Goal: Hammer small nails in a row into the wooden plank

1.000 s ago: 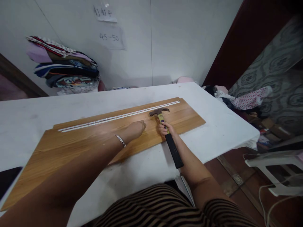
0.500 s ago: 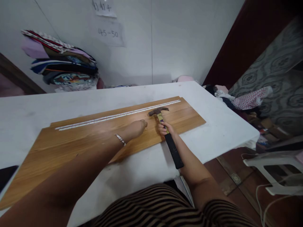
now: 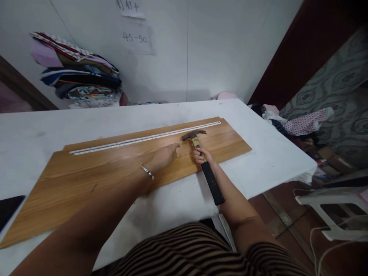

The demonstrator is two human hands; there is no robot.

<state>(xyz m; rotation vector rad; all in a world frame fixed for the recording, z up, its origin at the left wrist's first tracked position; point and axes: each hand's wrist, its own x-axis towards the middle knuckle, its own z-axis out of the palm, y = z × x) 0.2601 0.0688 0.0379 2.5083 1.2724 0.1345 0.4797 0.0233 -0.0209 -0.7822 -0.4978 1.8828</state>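
Note:
A claw hammer point(image 3: 211, 178) with a black grip and a rusty head is in my right hand point(image 3: 203, 156), which is wrapped round its handle close to the head. The hammer head is over the wood-grain board point(image 3: 227, 140), with the grip pointing back toward me. My left hand point(image 3: 165, 156), a silver bracelet at its wrist, is low over the board just left of the hammer. Its fingers are drawn together and curled; whatever they hold is too small or hidden. A thin dark nail-like piece point(image 3: 93, 188) lies on the board beside my left forearm.
Two pale printed strips point(image 3: 143, 138) run along the board's far side. Beneath is a white table point(image 3: 267, 153). Folded clothes point(image 3: 80, 76) are stacked at the back left, a dark flat object point(image 3: 10, 207) lies at the left edge, and a white stool point(image 3: 313, 214) stands right.
The view has shifted slightly. My left hand's fingers have moved a little, one fingertip now pointing out further. My right hand keeps the hammer in nearly the same place.

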